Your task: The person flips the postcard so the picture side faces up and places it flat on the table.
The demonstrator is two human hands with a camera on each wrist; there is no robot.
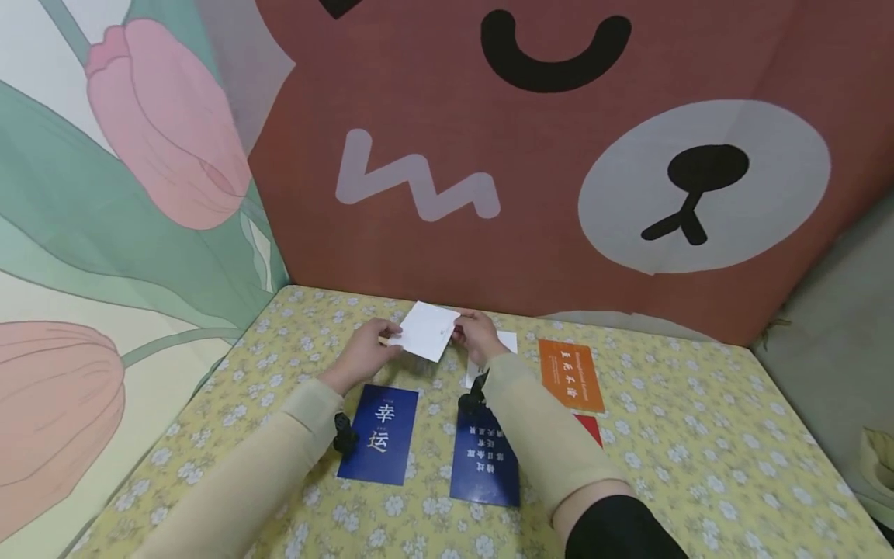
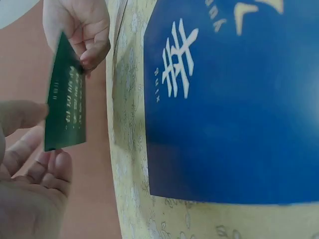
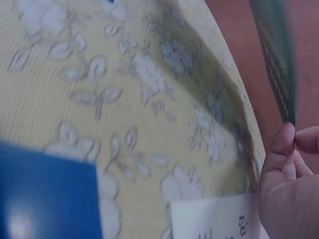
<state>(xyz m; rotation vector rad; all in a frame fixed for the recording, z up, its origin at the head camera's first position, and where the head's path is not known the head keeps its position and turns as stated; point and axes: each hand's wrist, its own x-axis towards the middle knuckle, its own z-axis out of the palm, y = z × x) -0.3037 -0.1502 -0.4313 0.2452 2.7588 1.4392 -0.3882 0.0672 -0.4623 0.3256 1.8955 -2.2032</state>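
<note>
Above the far part of the table, both hands hold one card, raised and tilted. Its side toward the head camera is white with small print; the other side is green with light lettering. My left hand has thumb and fingertips at the card's left edge. At the opposite edge my right hand pinches a corner between thumb and forefinger, plain in the right wrist view. Beneath them lie a blue card with large characters and a second blue card, partly hidden by the right forearm.
A white card lies partly behind the right hand. To the right are an orange card and a red card, mostly covered by the sleeve. A yellow flowered cloth covers the table, which meets a printed backdrop.
</note>
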